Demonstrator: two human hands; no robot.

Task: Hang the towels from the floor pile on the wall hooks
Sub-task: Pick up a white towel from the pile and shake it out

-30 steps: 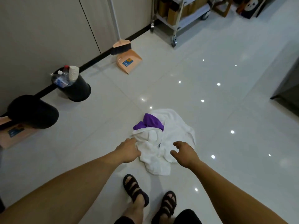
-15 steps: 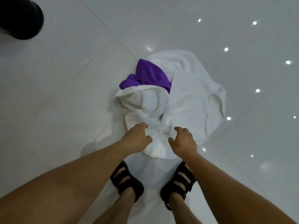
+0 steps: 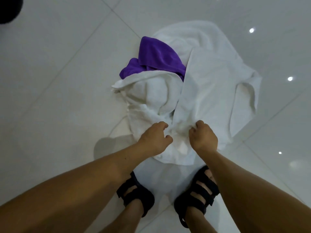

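Your left hand (image 3: 154,138) and right hand (image 3: 203,137) grip the white towel (image 3: 207,91) — fingers curled — purple towel (image 3: 156,57) beyond.

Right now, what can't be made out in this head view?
Head view:
The purple towel: its near part lies hidden under the white towels.
How many white towels: overlapping folds hide it.
Fingertips of left hand and right hand: buried in gripped cloth.
A black object: cut off by top-left corner.
The wall hooks: outside the frame.
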